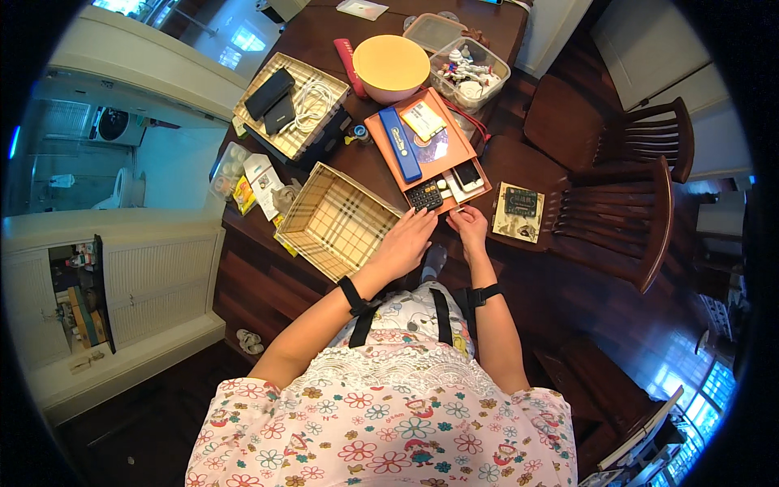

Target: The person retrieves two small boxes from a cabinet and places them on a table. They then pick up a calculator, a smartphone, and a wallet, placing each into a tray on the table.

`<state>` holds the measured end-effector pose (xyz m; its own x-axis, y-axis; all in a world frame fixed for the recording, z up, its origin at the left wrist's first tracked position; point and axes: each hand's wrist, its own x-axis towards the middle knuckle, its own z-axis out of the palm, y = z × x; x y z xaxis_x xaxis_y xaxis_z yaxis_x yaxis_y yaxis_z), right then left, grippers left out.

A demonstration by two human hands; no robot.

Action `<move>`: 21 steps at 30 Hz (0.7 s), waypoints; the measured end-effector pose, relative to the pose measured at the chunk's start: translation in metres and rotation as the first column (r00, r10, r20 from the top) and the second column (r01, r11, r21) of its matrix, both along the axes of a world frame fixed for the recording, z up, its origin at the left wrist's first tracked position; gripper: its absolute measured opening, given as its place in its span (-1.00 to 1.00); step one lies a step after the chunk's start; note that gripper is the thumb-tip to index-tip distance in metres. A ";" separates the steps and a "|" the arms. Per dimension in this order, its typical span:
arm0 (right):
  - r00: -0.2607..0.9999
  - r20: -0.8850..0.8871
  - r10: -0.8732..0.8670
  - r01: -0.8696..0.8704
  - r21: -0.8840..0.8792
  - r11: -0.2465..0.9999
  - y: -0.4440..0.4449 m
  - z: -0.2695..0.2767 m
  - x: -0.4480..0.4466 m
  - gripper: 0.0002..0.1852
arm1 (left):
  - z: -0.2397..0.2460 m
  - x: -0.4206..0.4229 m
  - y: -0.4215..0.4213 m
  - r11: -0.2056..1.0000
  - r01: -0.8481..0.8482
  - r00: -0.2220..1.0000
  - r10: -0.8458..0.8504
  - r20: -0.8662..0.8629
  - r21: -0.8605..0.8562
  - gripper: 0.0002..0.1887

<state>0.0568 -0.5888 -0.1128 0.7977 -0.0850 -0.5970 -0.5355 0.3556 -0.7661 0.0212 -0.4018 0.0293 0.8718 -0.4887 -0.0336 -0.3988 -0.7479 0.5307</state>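
Observation:
An orange desktop drawer box (pixel 380 141) stands on the table before me, its drawer (pixel 482 193) pulled out towards me. In the drawer lie a black calculator (pixel 425 196), a white phone-like device with a dark screen (pixel 467 176) and some white items. My left hand (pixel 409 240) reaches to the calculator's near edge, fingertips touching there or at the drawer front. At the drawer's front edge, my right hand (pixel 470 230) has its fingers bent; a small pale bit shows at the tips. A blue case (pixel 400 145), a disc (pixel 433 148) and a yellow-white packet (pixel 424 120) rest on top of the box.
Left of my hands sits an open plaid box (pixel 341 216). Behind it, another plaid tray (pixel 328 79) holds dark cases and white cable. A yellow-topped bowl (pixel 391 64) and a tub of small items (pixel 496 79) stand farther back. A booklet (pixel 518 213) lies on a wooden chair (pixel 511 158).

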 end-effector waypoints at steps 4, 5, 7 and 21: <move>1.000 0.002 0.009 -0.009 0.040 0.999 0.000 0.011 0.000 -0.56 | 0.018 -0.001 0.006 0.985 -0.020 0.993 -0.001 -0.117 -0.170 -0.43; 1.000 -0.008 0.015 -0.014 0.044 0.999 -0.001 0.014 0.000 -0.55 | 0.028 -0.001 0.008 0.977 -0.050 0.981 0.009 -0.194 -0.207 -0.42; 0.999 -0.027 0.029 -0.027 0.048 0.998 -0.002 0.017 0.000 -0.54 | 0.057 -0.002 0.016 0.902 -0.083 0.962 -0.038 -0.269 -0.424 -0.51; 0.990 -0.094 0.102 -0.109 -0.074 0.991 -0.005 0.013 0.003 -0.59 | 0.309 -0.065 0.070 0.008 0.084 0.987 -0.138 0.082 -0.996 -0.89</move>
<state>0.0601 -0.5940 -0.0997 0.7483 -0.0526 -0.6612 -0.6345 0.2337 -0.7367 -0.0435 -0.3317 0.3382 0.8147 -0.1578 0.5580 -0.3836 0.5750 0.7226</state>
